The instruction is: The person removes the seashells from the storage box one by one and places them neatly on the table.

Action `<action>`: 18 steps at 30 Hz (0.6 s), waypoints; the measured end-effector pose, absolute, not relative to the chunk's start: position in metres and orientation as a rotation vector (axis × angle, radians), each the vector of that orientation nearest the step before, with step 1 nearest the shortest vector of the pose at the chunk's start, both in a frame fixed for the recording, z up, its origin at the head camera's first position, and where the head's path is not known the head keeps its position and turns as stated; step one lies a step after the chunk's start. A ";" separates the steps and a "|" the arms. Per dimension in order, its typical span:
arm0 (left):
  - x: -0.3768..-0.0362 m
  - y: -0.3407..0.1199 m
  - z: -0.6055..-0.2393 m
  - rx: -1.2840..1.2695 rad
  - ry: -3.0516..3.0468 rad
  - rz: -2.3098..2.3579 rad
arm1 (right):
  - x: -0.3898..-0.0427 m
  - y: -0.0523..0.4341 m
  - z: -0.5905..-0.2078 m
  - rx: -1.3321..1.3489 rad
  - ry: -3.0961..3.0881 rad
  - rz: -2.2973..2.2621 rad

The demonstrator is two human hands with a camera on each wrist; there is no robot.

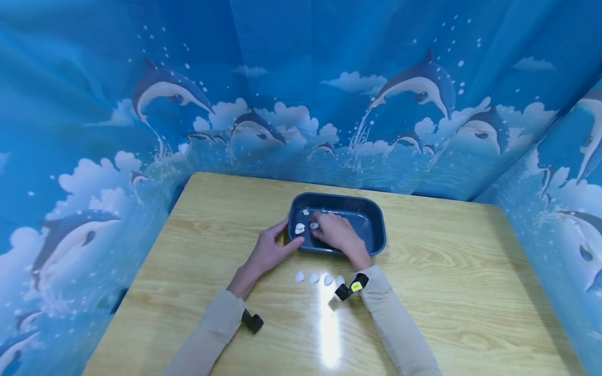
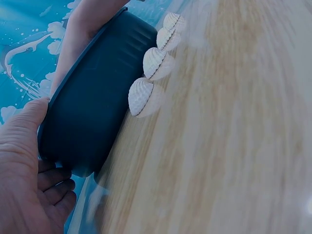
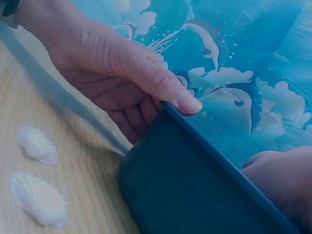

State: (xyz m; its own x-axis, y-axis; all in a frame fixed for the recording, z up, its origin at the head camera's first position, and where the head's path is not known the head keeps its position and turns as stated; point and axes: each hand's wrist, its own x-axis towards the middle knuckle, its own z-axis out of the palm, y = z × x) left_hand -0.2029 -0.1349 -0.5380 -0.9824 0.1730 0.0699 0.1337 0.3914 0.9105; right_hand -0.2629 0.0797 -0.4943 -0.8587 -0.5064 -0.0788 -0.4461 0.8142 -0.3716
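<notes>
The right hand (image 1: 336, 232) reaches into the blue tub (image 1: 371, 237), fingertips seemingly pinching a white shell (image 1: 314, 225) beside three already inside, while the left hand (image 1: 268, 253) grips the tub's corner, thumb on the rim; four shells (image 1: 319, 278) wait on the table (image 1: 447, 292), so the next needs releasing, then fetching
</notes>
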 end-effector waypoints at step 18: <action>-0.203 -0.135 -0.539 0.264 2.602 1.662 | -0.270 0.089 -0.493 -0.760 2.736 -0.645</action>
